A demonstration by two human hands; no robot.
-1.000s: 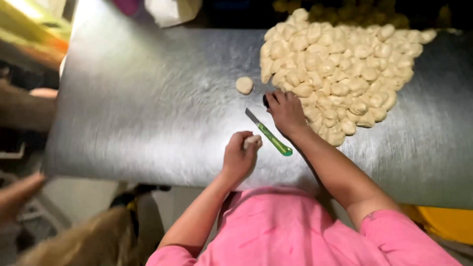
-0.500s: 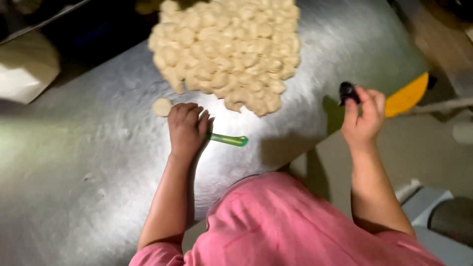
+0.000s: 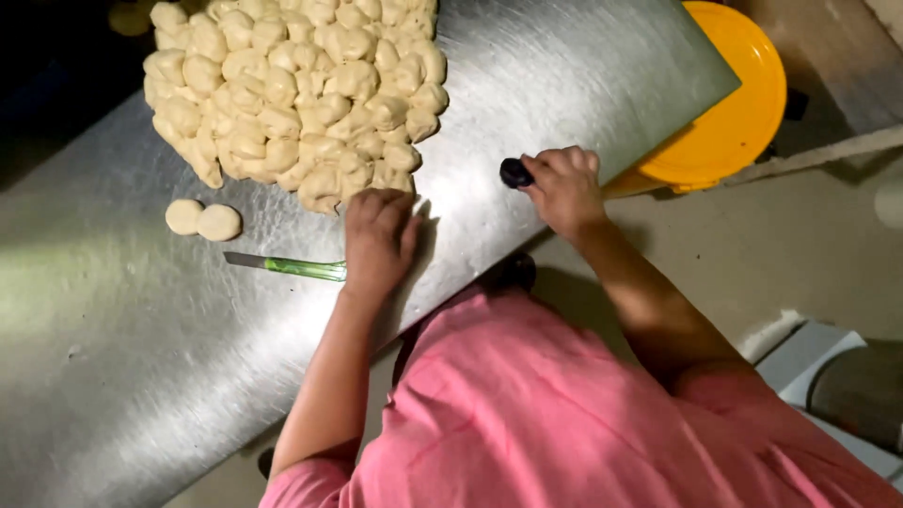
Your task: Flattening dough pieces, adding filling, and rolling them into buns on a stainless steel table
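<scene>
The left hand (image 3: 379, 235) is lying flat, fingers together, pressing on the brushed steel bench (image 3: 113, 357) beside the heap of pale soft dough lumps (image 3: 292, 89), covering the green-handled knife (image 3: 287, 266)'s handle end. The right hand (image 3: 562, 188) is closing around a small dark rounded object (image 3: 514, 172) at the bench's edge. The dough is looking soft and tacky, best pinched gently from a lump's sides.

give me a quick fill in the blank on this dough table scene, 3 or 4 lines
1. The left hand lies flat on the ____ table.
2. The knife has a ____ handle.
3. The right hand holds a small ____ object.
4. Apart from the dough pile lie ____ round dough pieces.

Missing words: metal; green; dark; two
</scene>
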